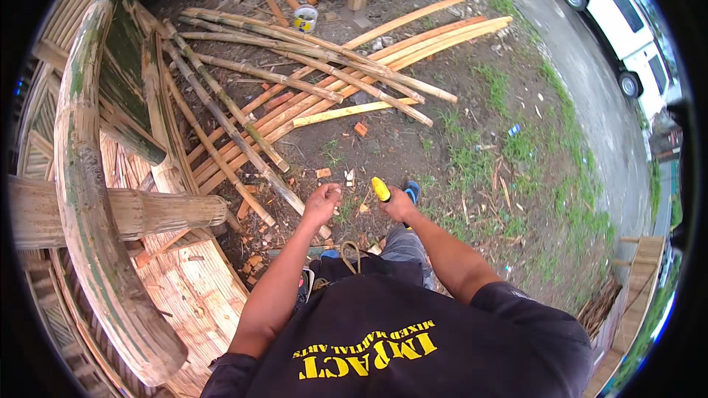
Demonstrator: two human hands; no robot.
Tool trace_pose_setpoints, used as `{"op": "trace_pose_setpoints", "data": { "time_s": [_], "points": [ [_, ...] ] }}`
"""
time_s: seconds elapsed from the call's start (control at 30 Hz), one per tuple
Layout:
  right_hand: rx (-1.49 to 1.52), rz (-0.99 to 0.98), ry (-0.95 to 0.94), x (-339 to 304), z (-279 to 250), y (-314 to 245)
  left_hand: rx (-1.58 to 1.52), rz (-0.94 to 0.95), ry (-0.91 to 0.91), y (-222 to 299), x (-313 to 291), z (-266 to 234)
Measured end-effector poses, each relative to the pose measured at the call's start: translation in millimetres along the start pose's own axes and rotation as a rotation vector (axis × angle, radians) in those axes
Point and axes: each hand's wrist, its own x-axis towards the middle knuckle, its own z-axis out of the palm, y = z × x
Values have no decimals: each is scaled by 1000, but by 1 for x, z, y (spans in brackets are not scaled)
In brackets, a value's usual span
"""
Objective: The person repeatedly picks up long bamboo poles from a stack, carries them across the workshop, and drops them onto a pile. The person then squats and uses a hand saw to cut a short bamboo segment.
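Observation:
In front of my body, my right hand [400,205] is closed round a hand tool with a yellow end [380,189] and a dark grip. Its exact kind does not show, and the yellow end points up and to the left. To its left, my left hand [322,205] is held at about the same height with the fingers curled in. Whatever may be between those fingers is too small to make out. The hands are apart from each other, above bare soil littered with wood chips [323,173].
Bamboo poles [317,48] and sawn orange lumber [413,43] lie crossed ahead. A bamboo bench [199,295] with a thick curved pole [77,140] stands close on my left. A white bucket [305,18] sits farther off. White vehicles [612,11] are on the paved road at right.

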Motion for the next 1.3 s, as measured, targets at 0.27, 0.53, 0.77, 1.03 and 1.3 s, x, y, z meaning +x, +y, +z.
{"op": "trace_pose_setpoints", "data": {
  "time_s": [0.27,0.53,0.77,1.03,1.3],
  "points": [
    [-186,-286,-277,201,-128,-2,-32,-244,313,-12,158,149],
    [-335,-391,-398,236,-200,-25,-421,-208,479,59,169,210],
    [-465,-559,-571,261,-194,-23,-576,-291,739,21,153,208],
    [-585,-609,-700,304,-149,-20,-777,-325,946,-46,179,244],
    [-595,-775,-820,401,-90,-11,-1151,-387,1190,-91,241,321]
  ]
}}
